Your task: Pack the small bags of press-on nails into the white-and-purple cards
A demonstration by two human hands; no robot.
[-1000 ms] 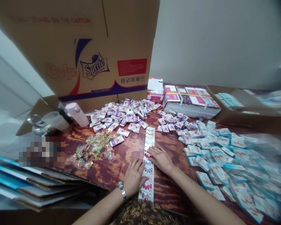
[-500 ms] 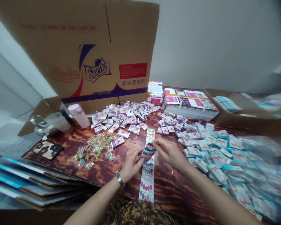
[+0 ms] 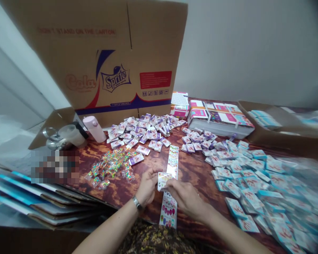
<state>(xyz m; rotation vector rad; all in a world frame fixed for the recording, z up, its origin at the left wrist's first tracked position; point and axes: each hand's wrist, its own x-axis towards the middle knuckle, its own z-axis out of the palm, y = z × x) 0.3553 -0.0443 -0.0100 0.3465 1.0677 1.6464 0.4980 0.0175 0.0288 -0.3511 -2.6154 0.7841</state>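
Observation:
A long white strip of colourful nail-shaped stickers (image 3: 173, 160) lies lengthwise on the wood-patterned table in front of me. Over its middle, a small square sticker sheet (image 3: 162, 179) is held tilted between both hands; I cannot tell whether it is folded or joined to the strip. My left hand (image 3: 147, 187), with a metal watch, pinches its left edge. From the right, my right hand (image 3: 187, 197) grips its lower right side, thumb and fingers closed. Small clear packets with bright pieces (image 3: 113, 164) lie beyond my left hand, beside a loose purple-and-white box (image 3: 136, 159).
Purple-and-white boxes (image 3: 148, 128) are heaped before a large carton (image 3: 82, 60). Many blue-and-white boxes (image 3: 251, 180) cover the right side. A pink bottle (image 3: 94, 128) stands at left. Behind lie a printed case (image 3: 219, 118) and an open cardboard tray (image 3: 270, 141). Flattened cardboard (image 3: 34, 201) juts out lower left.
Both hands have moved slightly toward me along the strip. A square sheet now shows between them, where dark sticker rows showed before. The view has shifted a little left.

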